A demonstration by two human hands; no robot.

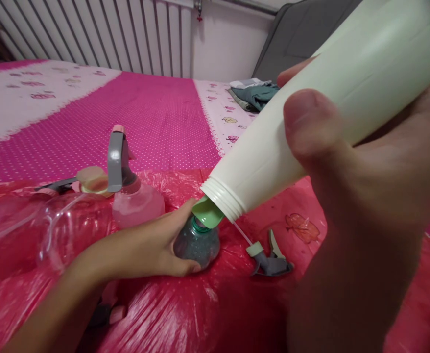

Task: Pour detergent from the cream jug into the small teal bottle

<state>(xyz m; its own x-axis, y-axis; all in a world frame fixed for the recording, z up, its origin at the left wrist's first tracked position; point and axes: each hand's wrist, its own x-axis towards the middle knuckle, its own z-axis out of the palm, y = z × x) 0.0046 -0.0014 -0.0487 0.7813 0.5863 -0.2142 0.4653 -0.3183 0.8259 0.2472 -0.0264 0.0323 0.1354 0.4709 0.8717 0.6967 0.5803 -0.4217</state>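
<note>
My right hand [332, 132] is wrapped round a large cream bottle [266, 147] with a threaded neck, tilted down to the left. A green pour spout [208, 213] in its neck meets the mouth of a small clear greenish bottle [197, 245]. Around that small bottle my left hand [174, 240] is closed, keeping it upright on the red plastic sheet. Whether liquid is flowing is hidden by the spout. Just right of the small bottle lies a grey trigger spray head [270, 262] with a pale lever and a thin tube.
A pink spray bottle [137, 203] with a grey head stands at left, beside a large clear plastic bottle [75, 230] on its side. Red plastic sheet [171, 314] covers the near bedspread [156, 117]. Folded clothes [255, 93] lie behind, near a radiator [127, 34].
</note>
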